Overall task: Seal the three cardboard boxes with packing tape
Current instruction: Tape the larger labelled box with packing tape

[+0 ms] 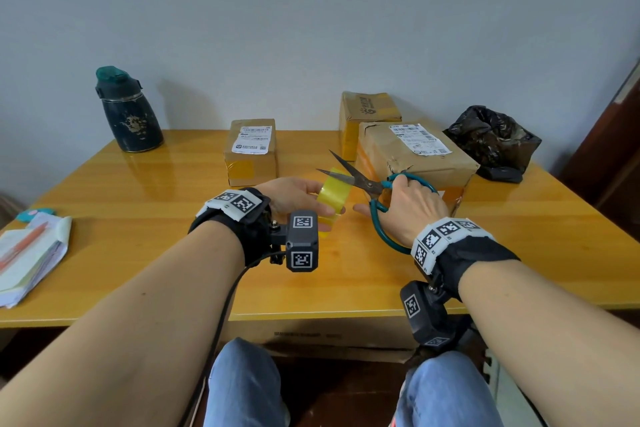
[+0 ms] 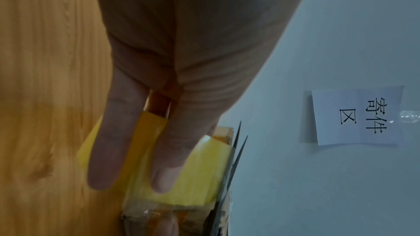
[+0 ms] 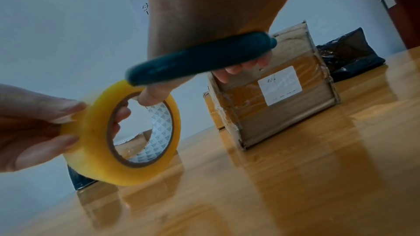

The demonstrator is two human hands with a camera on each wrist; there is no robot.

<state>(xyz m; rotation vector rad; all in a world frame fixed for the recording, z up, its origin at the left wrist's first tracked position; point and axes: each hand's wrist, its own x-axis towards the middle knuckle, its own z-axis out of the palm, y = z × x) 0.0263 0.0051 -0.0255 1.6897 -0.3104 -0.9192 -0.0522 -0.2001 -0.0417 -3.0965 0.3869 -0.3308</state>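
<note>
On the yellow wooden table, three boxes sit at twelve and one o'clock. The left hand holds the tape roll. The right hand grips open scissors. Next, probably, find the tape's end.

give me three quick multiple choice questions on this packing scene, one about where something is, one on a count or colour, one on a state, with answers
1. Where is the dark bottle?
A. far left of the table
B. on a box
C. in the right hand

2. How many cardboard boxes stand on the table?
A. one
B. three
C. five

3. The scissors' blades are:
A. open
B. closed
C. hidden in a bag

Answers:
1 A, the bottle stands at the table's far left corner.
2 B, the small box, back box and large box.
3 A, the scissors in the right hand are spread beside the tape roll that the left hand holds.
</note>
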